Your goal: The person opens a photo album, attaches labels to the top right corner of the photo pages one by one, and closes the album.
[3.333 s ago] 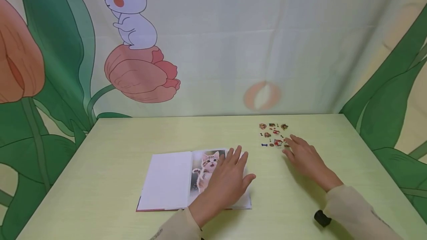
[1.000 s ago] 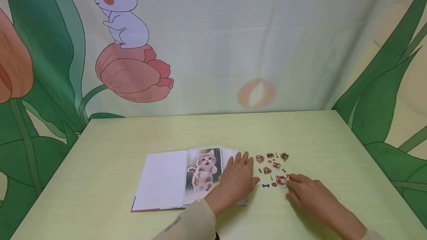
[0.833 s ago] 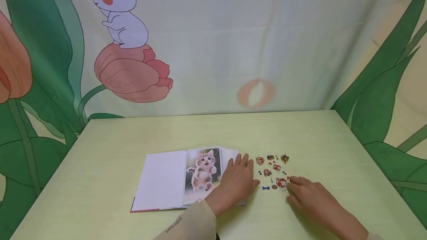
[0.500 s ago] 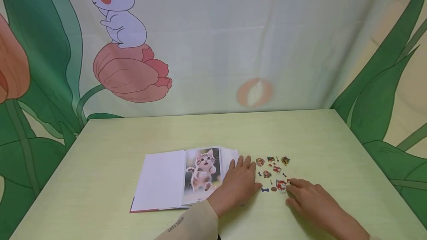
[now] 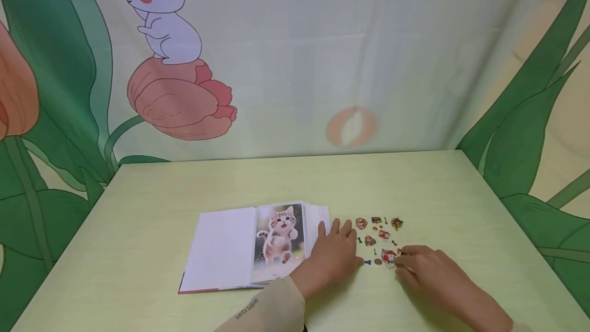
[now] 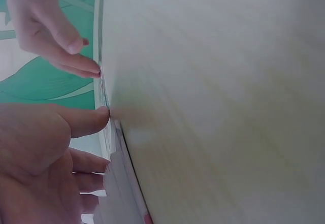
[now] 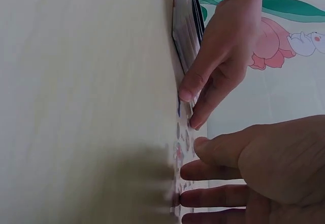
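Observation:
A photo album point(image 5: 221, 250) lies spread on the table, with a kitten photo point(image 5: 281, 234) on its right-hand page. To its right is a sheet of small stickers point(image 5: 370, 240), seemingly clear, showing puppy-like figures and bones. My left hand point(image 5: 334, 255) lies across the album's right edge, its fingers extended and thumb at the sheet's left side. With fingers nearly straight, my right hand point(image 5: 430, 275) touches the sheet's lower right part and covers that corner. In the right wrist view, the right thumb and fingers stand apart above the stickers point(image 7: 179, 153). Whether the left thumb presses the sheet is unclear.
The pale green-yellow table point(image 5: 184, 183) extends around the album and stickers. Behind it hangs a curtain point(image 5: 276, 76) printed with a rabbit, tulips and leaves. The album's block of pages point(image 7: 185, 36) stands slightly raised in the right wrist view.
The sticker sheet has come nearer the person with my right hand. My left hand has shifted right, uncovering the kitten photo. In the last half second, the sheet has tilted slightly.

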### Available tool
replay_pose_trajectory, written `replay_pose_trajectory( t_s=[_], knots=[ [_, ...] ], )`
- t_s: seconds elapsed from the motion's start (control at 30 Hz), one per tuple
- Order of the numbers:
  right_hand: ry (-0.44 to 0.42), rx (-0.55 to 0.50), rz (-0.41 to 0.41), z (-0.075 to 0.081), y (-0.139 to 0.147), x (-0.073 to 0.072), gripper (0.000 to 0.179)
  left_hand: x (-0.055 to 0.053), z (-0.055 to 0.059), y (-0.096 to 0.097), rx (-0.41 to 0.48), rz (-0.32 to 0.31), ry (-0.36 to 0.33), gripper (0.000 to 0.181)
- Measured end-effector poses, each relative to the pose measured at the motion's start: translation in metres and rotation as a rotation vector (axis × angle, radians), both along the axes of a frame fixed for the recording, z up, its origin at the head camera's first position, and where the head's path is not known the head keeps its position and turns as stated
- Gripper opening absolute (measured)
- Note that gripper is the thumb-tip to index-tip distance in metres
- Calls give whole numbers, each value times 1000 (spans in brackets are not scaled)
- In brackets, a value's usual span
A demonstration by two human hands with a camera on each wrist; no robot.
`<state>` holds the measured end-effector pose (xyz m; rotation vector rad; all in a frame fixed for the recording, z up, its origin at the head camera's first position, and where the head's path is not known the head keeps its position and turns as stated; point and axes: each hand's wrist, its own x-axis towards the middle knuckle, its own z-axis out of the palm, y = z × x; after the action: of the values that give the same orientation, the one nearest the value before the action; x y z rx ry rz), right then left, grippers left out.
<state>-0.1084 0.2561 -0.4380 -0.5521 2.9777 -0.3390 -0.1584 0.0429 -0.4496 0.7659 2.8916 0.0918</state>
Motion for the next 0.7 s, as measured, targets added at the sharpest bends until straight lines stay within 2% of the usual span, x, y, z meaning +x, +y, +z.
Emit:
replay_pose_trajectory(
  t_s=[0.13, 0.33, 0.53, 0.7],
  knots=[
    [90, -24, 23, 6, -3, -10, 15, 0, 1, -1, -6, 0, 3, 66],
    [207, -16, 65, 10, -18, -41, 19, 0, 5, -2, -6, 0, 7, 65],
    [217, -13, 87, 1, -34, -70, 23, 1, 10, 0, -41, -10, 27, 61],
    [209, -35, 108, -8, -39, -85, 18, 0, 10, 1, -58, -20, 38, 60]
  ],
)
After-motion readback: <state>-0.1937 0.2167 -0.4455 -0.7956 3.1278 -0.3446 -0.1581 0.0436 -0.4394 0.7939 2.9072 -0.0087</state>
